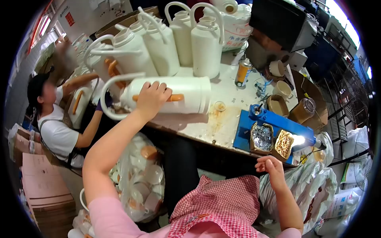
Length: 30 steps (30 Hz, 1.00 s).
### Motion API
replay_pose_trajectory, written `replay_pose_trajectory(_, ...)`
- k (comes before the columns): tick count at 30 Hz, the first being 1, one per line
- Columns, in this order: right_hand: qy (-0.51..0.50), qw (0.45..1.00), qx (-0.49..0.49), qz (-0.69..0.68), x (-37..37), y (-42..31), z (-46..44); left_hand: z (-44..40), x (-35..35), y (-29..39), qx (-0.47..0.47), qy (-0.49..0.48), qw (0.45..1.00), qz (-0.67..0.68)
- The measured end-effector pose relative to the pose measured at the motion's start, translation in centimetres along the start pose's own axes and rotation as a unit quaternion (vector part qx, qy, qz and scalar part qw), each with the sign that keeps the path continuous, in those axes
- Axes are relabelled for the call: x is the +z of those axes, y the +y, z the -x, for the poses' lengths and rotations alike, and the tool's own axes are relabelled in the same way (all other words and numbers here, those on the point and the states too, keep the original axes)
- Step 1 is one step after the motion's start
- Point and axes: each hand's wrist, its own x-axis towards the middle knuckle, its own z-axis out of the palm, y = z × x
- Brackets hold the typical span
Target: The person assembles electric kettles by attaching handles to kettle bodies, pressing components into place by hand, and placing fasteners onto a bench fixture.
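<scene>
My left hand (pixel 152 98) is wrapped round the orange handle (pixel 174 97) of a white jug (pixel 190 89) that lies on its side near the table's front edge. The jug's curved white hoop (pixel 106 101) points left. Over by the blue press (pixel 278 121), my right hand (pixel 270 166) is raised with its fingers curled; whether they pinch something small is too small to tell. Just above that hand sit a box of silver metal pieces (pixel 261 137) and a box of gold-coloured ones (pixel 283 143).
Several upright white jugs (pixel 206 51) stand at the back. A spray can (pixel 243 72), a cup (pixel 282 89) and a jar (pixel 303 110) are on the right. A co-worker (pixel 59 123) sits at the left. Bags of parts (pixel 145 178) lie below the table.
</scene>
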Motion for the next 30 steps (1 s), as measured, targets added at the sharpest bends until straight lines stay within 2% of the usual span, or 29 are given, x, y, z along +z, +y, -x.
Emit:
replay_pose_trajectory(2, 0.004, 1.0, 0.022, 0.006, -0.2, 1.0, -0.4, -0.1, 0.5, -0.9, -0.014, -0.047, 0.999, 0.022)
replay_pose_trajectory(3, 0.01, 0.999, 0.036, 0.0, -0.2, 1.5, -0.8, -0.4, -0.2, -1.6, -0.013, -0.039, 0.999, 0.018)
replay_pose_trajectory(5, 0.021, 0.997, 0.066, -0.026, 0.3, 2.4, -1.8, -1.2, -2.4, -3.0, -0.01, -0.092, 0.996, 0.004)
replay_pose_trajectory(7, 0.001, 0.997, 0.075, -0.036, 1.1, 2.9, -2.9, -2.0, -3.3, -4.3, 0.009, -0.074, 0.997, 0.001)
replay_pose_trajectory(9, -0.014, 0.995, 0.079, -0.059, 2.3, 2.9, -3.7, -2.5, -4.3, -4.7, 0.077, -0.054, 0.992, -0.084)
replay_pose_trajectory(11, -0.045, 0.997, 0.058, -0.03, 3.6, 2.5, -4.8, -2.7, -3.8, -3.9, 0.091, -0.066, 0.989, -0.095)
replay_pose_trajectory(13, -0.057, 0.996, 0.061, -0.037, 4.5, 2.5, -5.2, -2.5, -1.6, -3.2, 0.161, -0.081, 0.973, -0.145)
replay_pose_trajectory(15, -0.069, 0.995, 0.046, -0.058, 5.0, 2.8, -5.5, -2.2, 1.4, -2.8, 0.173, -0.055, 0.973, -0.141)
replay_pose_trajectory(17, -0.073, 0.992, 0.061, -0.081, 4.9, 3.5, -5.0, -2.6, 3.2, -2.5, 0.241, -0.03, 0.953, -0.181)
replay_pose_trajectory(18, -0.067, 0.993, 0.064, -0.071, 4.7, 3.8, -4.7, -2.6, 3.8, -2.1, 0.284, -0.026, 0.941, -0.182)
replay_pose_trajectory(19, -0.064, 0.994, 0.068, -0.059, 4.3, 3.9, -4.4, -2.2, 4.6, -1.5, 0.286, -0.025, 0.941, -0.18)
replay_pose_trajectory(21, -0.043, 0.993, 0.087, -0.072, 3.6, 4.6, -3.9, -1.4, 6.2, -0.5, 0.368, -0.026, 0.925, -0.092)
replay_pose_trajectory(23, -0.019, 0.992, 0.101, -0.079, 3.1, 5.3, -3.6, -0.5, 6.5, 0.7, 0.374, -0.039, 0.924, -0.065)
replay_pose_trajectory(25, -0.02, 0.988, 0.118, -0.102, 2.6, 6.9, -3.4, 1.0, 7.3, 2.0, 0.329, -0.099, 0.939, -0.027)
replay_pose_trajectory(27, -0.02, 0.982, 0.143, -0.124, 2.9, 6.8, -3.4, -3.2, 1.4, 2.7, 0.307, -0.271, 0.91, 0.064)
replay_pose_trajectory(28, -0.026, 0.981, 0.131, -0.14, 3.1, 7.6, -3.7, -5.1, 0.0, 3.9, 0.241, -0.318, 0.906, 0.141)
replay_pose_trajectory(30, -0.035, 0.975, 0.141, -0.168, 4.0, 8.4, -3.4, -9.5, 0.7, 5.5, 0.153, -0.131, 0.958, 0.202)
